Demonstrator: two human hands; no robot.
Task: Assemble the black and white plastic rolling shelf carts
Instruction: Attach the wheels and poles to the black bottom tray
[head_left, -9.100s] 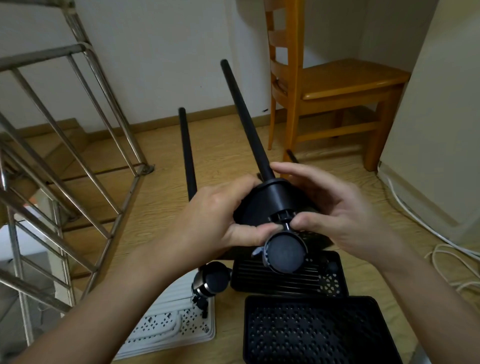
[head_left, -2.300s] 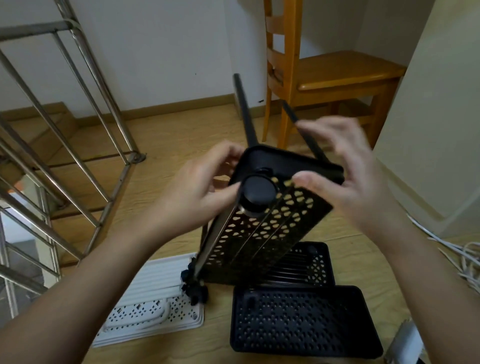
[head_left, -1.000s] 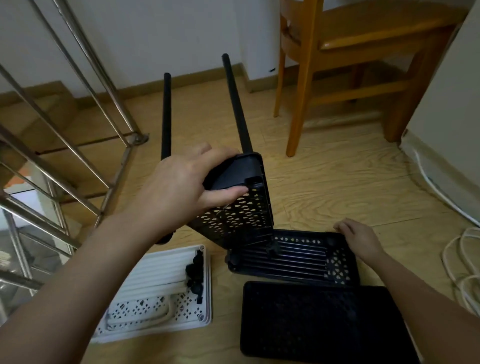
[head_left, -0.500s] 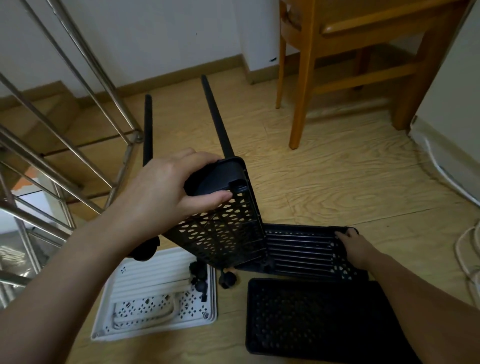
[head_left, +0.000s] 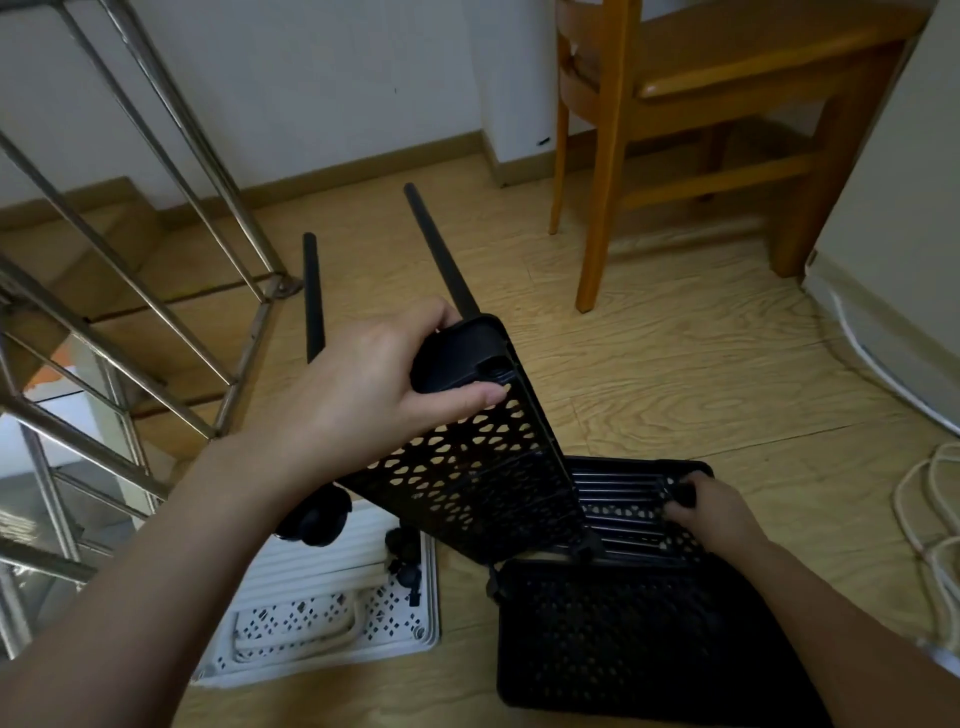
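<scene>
Two hands busy: L hand (head_left: 363, 400) grips black shelf (head_left: 483, 467) corner, R hand (head_left: 711, 512) pinches small dark part (head_left: 684, 491) in slatted tray (head_left: 623, 493). Hold shelf steady, seat part straight.

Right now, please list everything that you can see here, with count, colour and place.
held tray: one, black, tilted above floor
poles: two, black, rising from held tray
slatted tray: one, black, floor, behind perforated tray
perforated tray: one, black, floor, nearest
white tray: one, white, floor, left
casters: black, on white tray, count unclear
chair: one, brown wood, far right
railing: one, grey metal, left
cable: white, floor, right
left hand: grips held tray's top corner
right hand: grips small black part in slatted tray
</scene>
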